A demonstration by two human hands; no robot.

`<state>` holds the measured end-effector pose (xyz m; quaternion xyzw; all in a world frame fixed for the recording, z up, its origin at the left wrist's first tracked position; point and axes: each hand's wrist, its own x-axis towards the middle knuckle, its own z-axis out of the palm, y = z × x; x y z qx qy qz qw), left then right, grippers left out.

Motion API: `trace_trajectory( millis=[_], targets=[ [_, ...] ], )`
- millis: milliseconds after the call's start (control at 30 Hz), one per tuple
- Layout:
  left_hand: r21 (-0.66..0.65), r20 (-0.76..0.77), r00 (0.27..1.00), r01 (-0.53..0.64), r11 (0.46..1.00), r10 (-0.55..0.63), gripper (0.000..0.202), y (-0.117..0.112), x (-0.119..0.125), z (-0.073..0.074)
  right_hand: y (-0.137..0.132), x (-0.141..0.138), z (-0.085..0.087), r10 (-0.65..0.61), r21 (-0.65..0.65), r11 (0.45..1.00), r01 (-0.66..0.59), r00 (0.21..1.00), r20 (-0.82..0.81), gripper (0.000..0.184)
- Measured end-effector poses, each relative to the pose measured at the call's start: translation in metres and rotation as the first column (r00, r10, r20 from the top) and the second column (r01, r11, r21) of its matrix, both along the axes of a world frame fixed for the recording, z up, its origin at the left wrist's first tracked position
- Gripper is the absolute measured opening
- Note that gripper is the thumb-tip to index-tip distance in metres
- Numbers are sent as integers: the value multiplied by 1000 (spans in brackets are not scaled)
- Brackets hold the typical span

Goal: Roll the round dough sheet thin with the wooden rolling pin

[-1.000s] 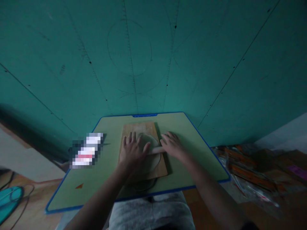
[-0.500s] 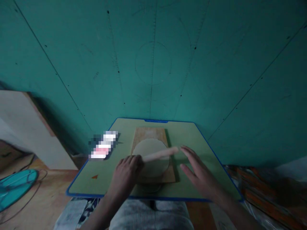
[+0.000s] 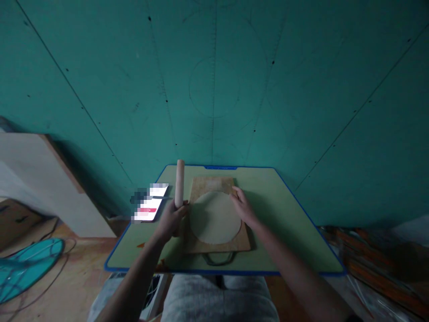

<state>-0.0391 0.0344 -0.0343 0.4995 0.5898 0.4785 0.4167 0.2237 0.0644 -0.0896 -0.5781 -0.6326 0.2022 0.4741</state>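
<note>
A round, flat sheet of pale dough lies on a wooden board. My left hand, left of the board, is closed around a wooden rolling pin. The pin stands nearly upright, its far end pointing at the wall. The thumb side of this hand reaches the board's left edge near the dough. My right hand is at the dough's upper right edge, thumb over the sheet and fingers bent at its rim. Part of its grip is hidden.
The board rests on a pale green table with a blue rim. A phone, partly pixelated, stands at the left. A green wall rises behind the table. A dark handle loop shows at the board's near side, and a white panel leans at far left.
The rolling pin has swung from lying across the dough to upright at the board's left. My right hand has moved left onto the dough's edge.
</note>
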Motion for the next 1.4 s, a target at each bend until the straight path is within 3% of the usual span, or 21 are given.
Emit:
trace_trajectory(
  millis=[500,733,900,1033,1133,1300,1400],
  targets=[
    [-41,-39,998,52,998,-54,35,-21,10,3,-40,-8,-11,-51,-16,999,50,997,-64,44],
    [-65,-8,997,75,995,-76,40,-29,8,9,-47,-6,-4,-34,-16,999,33,996,-81,41],
    [-96,221,972,99,990,-76,44,-43,-6,15,-72,23,5,-2,-29,1000,-4,975,-223,42],
    [-119,319,948,48,992,-8,40,-56,-16,10,-88,64,7,-17,-76,997,-19,892,-452,48],
    [-121,303,953,16,993,21,39,-60,-21,2,-88,68,5,-2,-116,991,-72,840,-543,53],
    [-109,331,942,-22,994,57,39,-62,-26,-7,-66,25,-4,26,-145,981,-126,833,-553,55],
    [-100,321,944,-47,994,77,40,-63,-26,-7,-57,39,3,-63,-182,981,-61,796,-602,42]
  ],
)
